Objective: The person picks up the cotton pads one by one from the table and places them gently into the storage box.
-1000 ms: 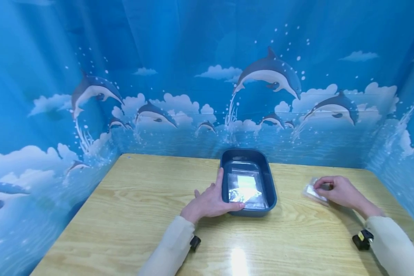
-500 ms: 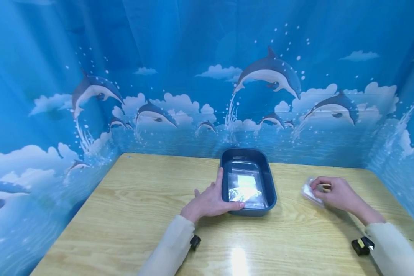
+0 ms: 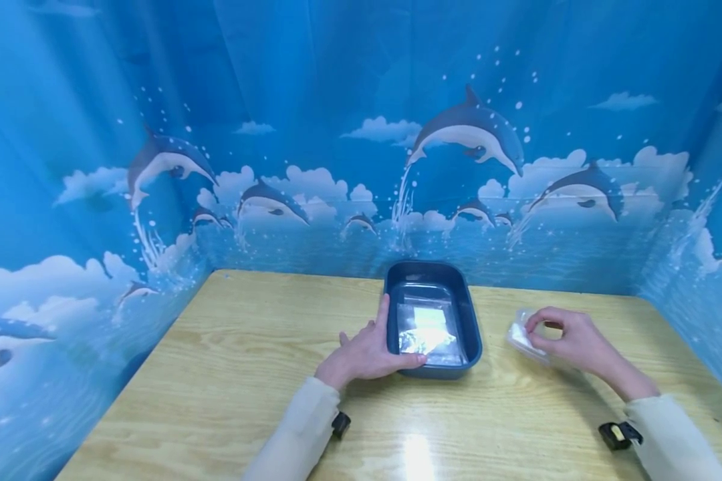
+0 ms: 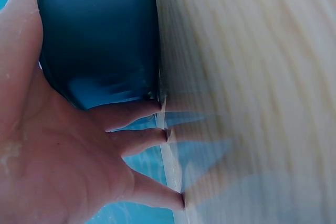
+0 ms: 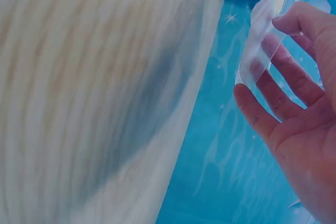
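Note:
A dark blue rectangular bin (image 3: 472, 319) stands on the table, with flat clear plastic bags (image 3: 428, 329) bearing a white patch inside it. My left hand (image 3: 364, 349) rests against the bin's near left corner, thumb over the near rim and index finger along the left side. In the left wrist view, its other fingers stretch straight to the table beside the bin (image 4: 100, 35). To the right of the bin, my right hand (image 3: 571, 339) pinches a clear plastic bag (image 3: 522, 335) with a white patch. The right wrist view shows thumb and fingertips at this translucent bag (image 5: 261, 30).
The wood-grain table (image 3: 265, 327) reaches back to a blue curtain (image 3: 313, 133) printed with dolphins, which also hangs at both sides. Small black devices are strapped to the left wrist (image 3: 340, 424) and the right wrist (image 3: 620, 435).
My right hand has moved left toward the bin, carrying the clear plastic bag with it. The left hand and the bin have stayed in place.

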`<state>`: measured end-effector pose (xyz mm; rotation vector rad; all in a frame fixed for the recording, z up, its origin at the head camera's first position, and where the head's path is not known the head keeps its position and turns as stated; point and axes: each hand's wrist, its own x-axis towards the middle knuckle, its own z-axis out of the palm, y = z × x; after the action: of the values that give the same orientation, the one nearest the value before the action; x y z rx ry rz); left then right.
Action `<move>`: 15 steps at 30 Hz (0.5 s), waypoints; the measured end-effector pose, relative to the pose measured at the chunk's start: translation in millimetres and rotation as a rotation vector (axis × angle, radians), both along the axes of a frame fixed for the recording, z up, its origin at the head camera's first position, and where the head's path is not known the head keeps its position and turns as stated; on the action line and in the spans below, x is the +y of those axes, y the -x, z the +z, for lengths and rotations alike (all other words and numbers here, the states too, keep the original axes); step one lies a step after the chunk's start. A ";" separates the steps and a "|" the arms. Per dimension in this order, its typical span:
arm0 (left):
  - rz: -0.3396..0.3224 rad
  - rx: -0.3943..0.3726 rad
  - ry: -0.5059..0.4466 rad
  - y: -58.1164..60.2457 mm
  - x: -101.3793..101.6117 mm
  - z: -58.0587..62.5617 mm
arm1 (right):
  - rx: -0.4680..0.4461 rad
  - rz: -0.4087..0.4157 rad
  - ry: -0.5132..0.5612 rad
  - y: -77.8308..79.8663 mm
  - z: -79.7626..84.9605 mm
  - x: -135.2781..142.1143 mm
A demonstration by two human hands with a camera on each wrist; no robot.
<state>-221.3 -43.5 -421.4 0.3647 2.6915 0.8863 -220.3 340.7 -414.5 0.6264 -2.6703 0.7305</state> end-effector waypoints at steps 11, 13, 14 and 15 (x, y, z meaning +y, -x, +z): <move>-0.004 -0.006 -0.013 0.5 1.5 -0.2 | 0.027 0.021 0.036 -4.7 12.6 -25.5; -0.003 -0.003 -0.018 0.0 0.4 0.0 | 0.038 0.033 0.041 -4.4 15.4 -31.0; -0.004 0.000 -0.021 -0.1 0.0 0.1 | 0.044 0.040 0.043 -4.5 17.2 -33.6; -0.007 0.002 -0.022 -0.2 -0.3 0.2 | 0.052 0.046 0.044 -4.6 18.9 -36.0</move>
<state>-221.0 -43.9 -421.3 0.3797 2.6824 0.9150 -215.6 304.7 -395.6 0.6874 -2.5934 0.7721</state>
